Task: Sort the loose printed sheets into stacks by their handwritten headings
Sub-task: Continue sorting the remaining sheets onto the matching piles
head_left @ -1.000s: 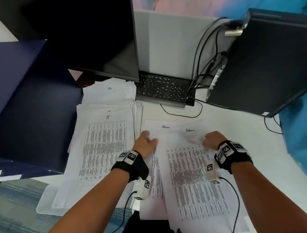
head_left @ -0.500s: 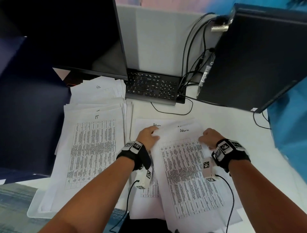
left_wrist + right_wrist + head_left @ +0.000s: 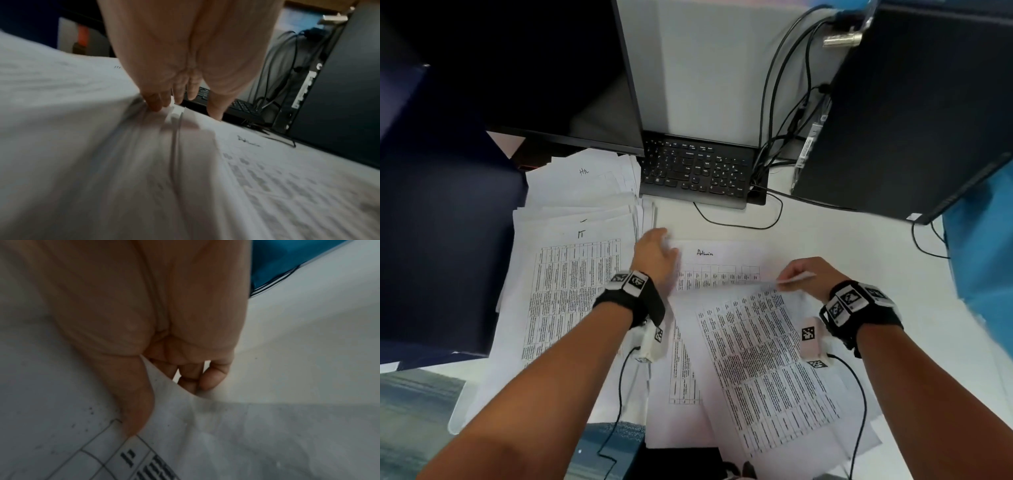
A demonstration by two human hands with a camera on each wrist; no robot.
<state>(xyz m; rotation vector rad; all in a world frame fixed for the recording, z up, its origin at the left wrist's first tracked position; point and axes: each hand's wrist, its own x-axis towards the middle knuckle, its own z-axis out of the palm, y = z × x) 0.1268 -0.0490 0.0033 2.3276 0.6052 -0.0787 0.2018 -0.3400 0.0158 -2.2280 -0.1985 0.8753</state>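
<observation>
Right hand (image 3: pixel 806 277) has the top edge of a printed sheet (image 3: pixel 763 363) pinched, thumb on the printed face and fingers curled behind it, as the right wrist view shows plainly. That edge is peeled up and folded toward the person, so its heading cannot be read. The rest of the sheet trails below the grip, lying skewed across the pile beneath.

Just beyond that grip lies the sheet headed "Admin" (image 3: pixel 717 265), flat on the white surface (image 3: pixel 842 236). Left hand (image 3: pixel 654 255) is down at that sheet's upper left corner, fingers fairly straight and fingertips (image 3: pixel 157 104) touching paper edges; the left wrist view is blurred, but nothing looks clamped, so call that grip loose and holding nothing.

Further left of the left hand sit 2 more stacks: the near one headed with what looks like "IT" (image 3: pixel 571 284), and behind it a stack marked with 2 letters, perhaps "HR" (image 3: pixel 585 181), too small to be sure.

My read: this is the pick-and-place step, 1 sheet lifted and awaiting its stack. The next move calls for getting the sheet's heading in view, matching it against the stacks, then laying it square on the right one. A steadying left hand on the sheets below would keep them from dragging along.

The keyboard (image 3: pixel 698 171) sits beyond both hands.
</observation>
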